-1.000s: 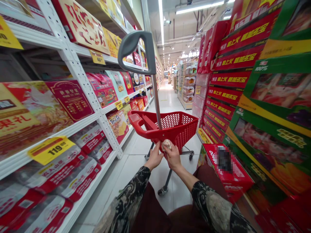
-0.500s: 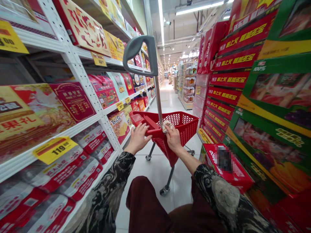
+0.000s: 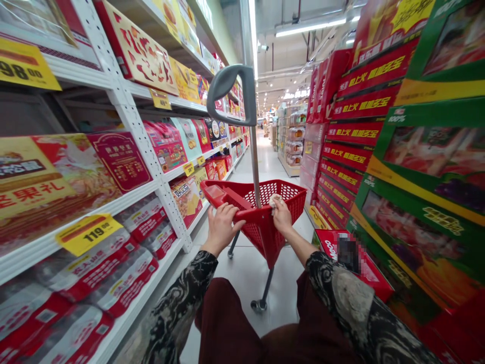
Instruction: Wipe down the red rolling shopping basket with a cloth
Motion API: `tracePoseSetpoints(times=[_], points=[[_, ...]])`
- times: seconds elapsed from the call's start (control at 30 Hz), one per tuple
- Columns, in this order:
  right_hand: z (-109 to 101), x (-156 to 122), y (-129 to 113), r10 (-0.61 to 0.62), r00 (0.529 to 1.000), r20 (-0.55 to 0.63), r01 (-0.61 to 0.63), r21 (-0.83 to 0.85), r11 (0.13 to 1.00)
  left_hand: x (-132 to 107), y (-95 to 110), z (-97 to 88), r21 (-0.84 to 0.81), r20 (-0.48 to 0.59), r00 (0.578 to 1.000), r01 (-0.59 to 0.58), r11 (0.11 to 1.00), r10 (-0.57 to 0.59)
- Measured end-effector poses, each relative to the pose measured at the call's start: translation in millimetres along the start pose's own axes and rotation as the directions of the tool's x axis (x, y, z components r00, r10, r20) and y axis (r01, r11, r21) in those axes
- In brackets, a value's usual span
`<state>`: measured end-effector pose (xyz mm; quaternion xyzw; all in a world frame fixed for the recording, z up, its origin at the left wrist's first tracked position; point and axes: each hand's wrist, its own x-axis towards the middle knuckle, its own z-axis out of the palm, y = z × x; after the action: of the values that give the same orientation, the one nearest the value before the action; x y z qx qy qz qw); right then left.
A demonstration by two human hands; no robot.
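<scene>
A red wheeled shopping basket (image 3: pixel 282 202) stands in the aisle before me, its grey pull handle (image 3: pixel 235 93) raised on a metal pole. My left hand (image 3: pixel 223 227) is closed on the near left rim of the basket. My right hand (image 3: pixel 282 216) presses a small crumpled whitish cloth (image 3: pixel 274 200) against the near rim, just right of the pole. Dark red trousers and patterned sleeves fill the bottom of the view.
White shelves (image 3: pixel 125 197) of boxed goods with yellow price tags (image 3: pixel 89 232) line the left. Stacked red and green cartons (image 3: pixel 397 167) wall the right, with a red box (image 3: pixel 352 258) low beside my right arm. The tiled aisle floor (image 3: pixel 265 162) runs ahead.
Both hands rose from the basket's lower front to its top rim. The left hand took hold of the rim, and the right hand with the cloth slid right along it.
</scene>
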<state>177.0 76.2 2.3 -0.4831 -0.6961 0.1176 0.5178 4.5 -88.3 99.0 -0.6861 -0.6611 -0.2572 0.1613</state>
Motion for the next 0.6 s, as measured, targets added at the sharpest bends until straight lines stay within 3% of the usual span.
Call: tracePoseSetpoints(times=[0.2,0.43,0.6], points=[[-8,-13,-11,-0.033,0.994,-0.105,0.045,0.119,0.992,0,21,3.9,-0.014,0.003,1.0,0.025,1.0,-0.025],[-28,-46,-54,-0.016,0.983,-0.184,0.068,0.282,0.957,3,45,13.5,-0.037,-0.012,0.999,0.052,0.998,-0.053],[-45,-60,-71,-0.137,0.976,-0.166,0.183,0.302,0.936,7,49,16.9,-0.078,-0.01,0.999,0.043,0.996,-0.044]])
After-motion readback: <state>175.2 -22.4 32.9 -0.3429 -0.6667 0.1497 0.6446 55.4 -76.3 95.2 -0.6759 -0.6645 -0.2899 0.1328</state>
